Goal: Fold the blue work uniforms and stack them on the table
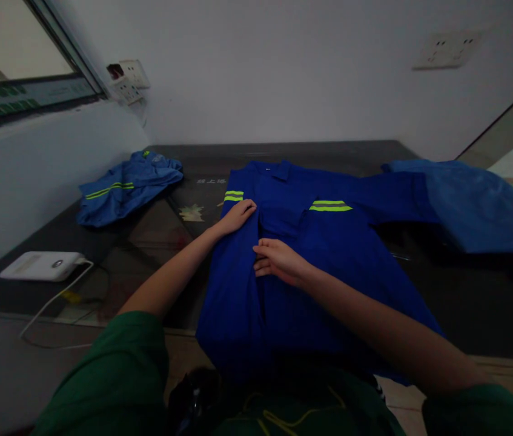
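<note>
A dark blue work jacket (329, 266) with yellow-green and grey stripes lies spread on the dark table, collar toward the wall. Its left part forms a long fold toward the front edge, and one sleeve stretches out to the right. My left hand (238, 216) rests on the jacket beside the left stripe, fingers laid out on the cloth. Just below and to the right, my right hand (281, 261) has its fingers closed at the edge of the folded cloth near the jacket's middle. The fingertips partly hide the cloth they pinch.
A crumpled lighter blue garment (129, 184) with yellow stripes lies back left. Another blue cloth (487, 203) lies at the right, meeting the sleeve end. A white power bank (42, 266) with a cable (54, 298) sits at the left. Wall sockets (449, 49) are behind.
</note>
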The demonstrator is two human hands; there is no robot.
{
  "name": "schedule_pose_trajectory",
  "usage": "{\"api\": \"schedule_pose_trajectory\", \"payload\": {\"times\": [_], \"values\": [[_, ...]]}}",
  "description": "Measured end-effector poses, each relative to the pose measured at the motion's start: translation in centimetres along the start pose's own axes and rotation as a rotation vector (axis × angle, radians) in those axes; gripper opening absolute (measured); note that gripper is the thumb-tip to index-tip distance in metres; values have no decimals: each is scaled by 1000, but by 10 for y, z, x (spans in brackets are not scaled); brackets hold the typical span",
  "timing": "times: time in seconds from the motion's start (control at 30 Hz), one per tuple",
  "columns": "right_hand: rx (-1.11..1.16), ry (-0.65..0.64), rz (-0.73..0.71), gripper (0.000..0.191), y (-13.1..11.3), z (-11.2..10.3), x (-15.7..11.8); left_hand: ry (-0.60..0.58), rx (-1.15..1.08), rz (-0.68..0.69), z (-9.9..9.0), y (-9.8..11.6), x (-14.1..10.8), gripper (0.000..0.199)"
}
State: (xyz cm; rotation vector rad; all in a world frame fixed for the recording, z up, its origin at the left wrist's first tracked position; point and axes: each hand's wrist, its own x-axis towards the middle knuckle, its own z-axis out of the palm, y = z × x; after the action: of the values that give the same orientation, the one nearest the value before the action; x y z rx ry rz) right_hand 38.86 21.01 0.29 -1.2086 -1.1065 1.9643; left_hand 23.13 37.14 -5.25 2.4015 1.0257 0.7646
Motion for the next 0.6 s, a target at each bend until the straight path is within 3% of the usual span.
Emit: {"api": "schedule_pose_trajectory", "payload": {"times": [0.07,0.13,0.23,0.37,0.47,0.6], "values": [[37,29,31,13,10,3,-9,-12,61,27,3,-1,1,20],[22,21,38,24,20,4,-18,-32,131,56,6,-3,1,20],[24,-47,44,36,34,7,-32,-61,231,63,8,-4,2,20],[-12,-140,65,34,47,15,-54,-98,343,48,8,-2,4,21],[-283,-119,-39,35,55,23,-71,-108,459,14,12,4,5,23],[-685,70,-209,44,65,35,-85,-70,592,-26,21,13,3,27]]}}
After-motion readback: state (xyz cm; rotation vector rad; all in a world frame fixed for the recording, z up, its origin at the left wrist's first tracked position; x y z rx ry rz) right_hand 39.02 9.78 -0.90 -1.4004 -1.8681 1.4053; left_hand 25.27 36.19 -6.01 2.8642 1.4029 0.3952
